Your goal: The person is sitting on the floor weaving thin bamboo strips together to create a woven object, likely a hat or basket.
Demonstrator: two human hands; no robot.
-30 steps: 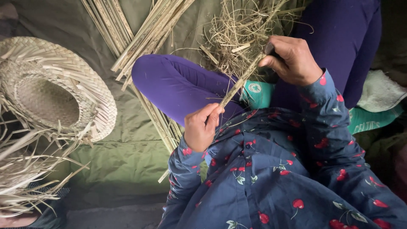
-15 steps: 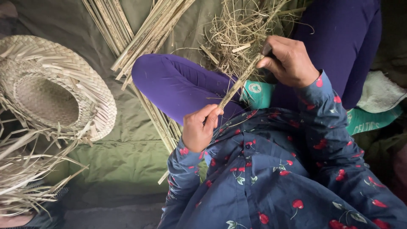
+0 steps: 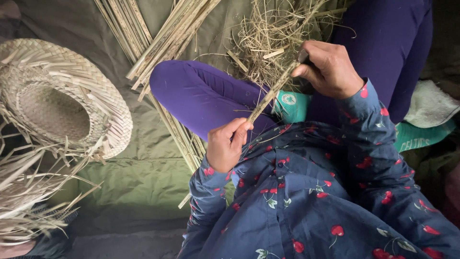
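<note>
My left hand pinches the lower end of a long dry straw strip, which runs diagonally up to my right hand. My right hand grips the strip's upper end together with a small dark tool pressed against it. Both hands are above my purple-clad knee. Behind the right hand lies a tangle of fine straw shavings.
A woven straw hat with loose unfinished ends lies at the left on a green cloth. Bundles of flat straw strips fan out at the top. More loose weave shows at the lower left, and teal and white cloth at the right.
</note>
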